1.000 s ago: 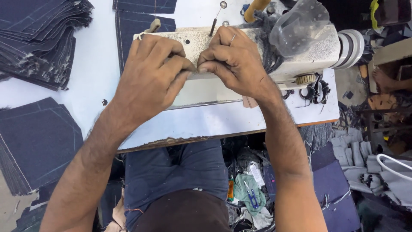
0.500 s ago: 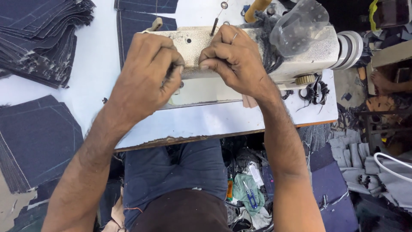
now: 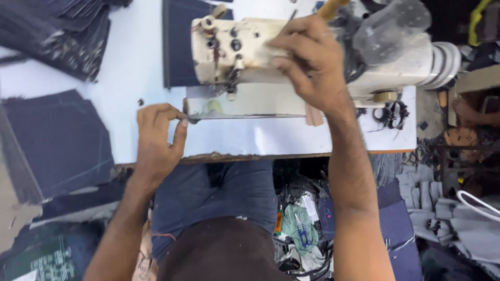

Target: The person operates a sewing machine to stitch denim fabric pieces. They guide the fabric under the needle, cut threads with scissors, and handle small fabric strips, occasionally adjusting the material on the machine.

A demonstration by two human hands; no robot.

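A cream sewing machine head (image 3: 234,49) stands on a white table (image 3: 130,78), with a shiny metal bed plate (image 3: 245,106) below it. My right hand (image 3: 312,65) lies on top of the head, fingers curled against its casing. My left hand (image 3: 159,140) is at the table's front edge. Its thumb and forefinger are pinched together beside the plate's left corner. Whether anything thin is between them cannot be seen. A dark denim piece (image 3: 179,47) lies under the machine's left end.
A stack of denim pieces (image 3: 57,36) sits at the back left and a single denim panel (image 3: 52,140) at the left. The handwheel (image 3: 442,62) and black scissors (image 3: 393,114) are at the right. Cloth scraps and blue snips (image 3: 302,234) lie below the table.
My left hand has left the machine head and dropped down-left to the plate's corner, pinched. My right hand stays on top of the head. The view has moved closer.
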